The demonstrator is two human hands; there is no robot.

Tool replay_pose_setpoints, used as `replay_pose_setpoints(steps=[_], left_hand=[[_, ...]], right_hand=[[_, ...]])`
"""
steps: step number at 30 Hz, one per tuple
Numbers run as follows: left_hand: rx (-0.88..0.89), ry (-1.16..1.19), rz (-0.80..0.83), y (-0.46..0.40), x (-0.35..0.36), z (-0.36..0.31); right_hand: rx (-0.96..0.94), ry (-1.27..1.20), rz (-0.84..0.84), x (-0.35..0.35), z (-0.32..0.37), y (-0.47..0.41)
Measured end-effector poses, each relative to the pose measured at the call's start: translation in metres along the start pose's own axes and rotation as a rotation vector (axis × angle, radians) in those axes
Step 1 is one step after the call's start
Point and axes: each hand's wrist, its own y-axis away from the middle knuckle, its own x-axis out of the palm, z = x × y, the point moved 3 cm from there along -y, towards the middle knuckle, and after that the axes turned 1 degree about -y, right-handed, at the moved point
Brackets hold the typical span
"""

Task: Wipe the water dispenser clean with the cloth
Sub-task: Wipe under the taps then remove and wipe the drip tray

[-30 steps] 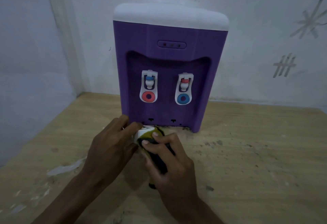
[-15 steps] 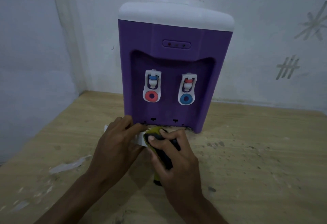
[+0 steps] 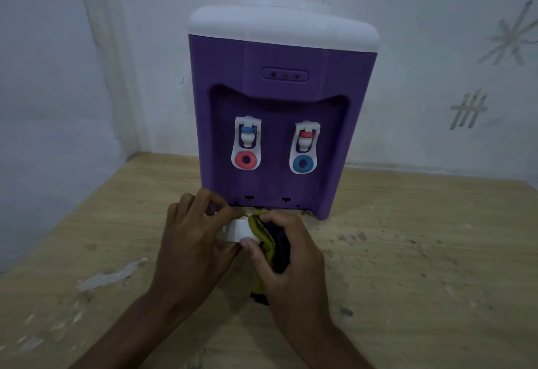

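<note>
The boxy purple plastic water dispenser (image 3: 279, 124), white-capped, stands at the far side of the scuffed wooden table (image 3: 422, 266). Just near of its base, the right hand (image 3: 286, 255) clutches a bunched yellow-and-dark cloth (image 3: 269, 237) against a smooth white tray piece (image 3: 237, 230) held by the left hand (image 3: 192, 240). More white shows than half a second ago.

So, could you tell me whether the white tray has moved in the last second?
Yes. The tray has slid a little away from the base of the dispenser, toward the person, and more of its white face now shows.
</note>
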Motion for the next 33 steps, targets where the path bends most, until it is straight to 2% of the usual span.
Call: replay_pose_setpoints(steps=[4, 12, 16, 23, 28, 33], left_hand=[[-0.08, 0.237, 0.049, 0.001, 0.004, 0.003], [-0.037, 0.312, 0.082, -0.001, 0.009, 0.008], [0.002, 0.263, 0.144, -0.005, 0.015, 0.022], [-0.138, -0.026, 0.275, -0.004, 0.013, 0.071], [-0.209, 0.197, 0.17, -0.008, 0.004, 0.066], [-0.168, 0.352, -0.021, -0.016, -0.019, 0.039]], right_hand=[[0.041, -0.05, 0.075, -0.001, -0.001, -0.002], [0.002, -0.031, 0.112, -0.005, -0.005, -0.007], [0.023, -0.033, 0.095, -0.012, -0.009, -0.015], [0.065, -0.05, 0.091, -0.032, -0.016, -0.028], [0.083, -0.082, 0.042, -0.045, -0.024, -0.037], [0.163, -0.155, -0.07, -0.059, -0.04, -0.045]])
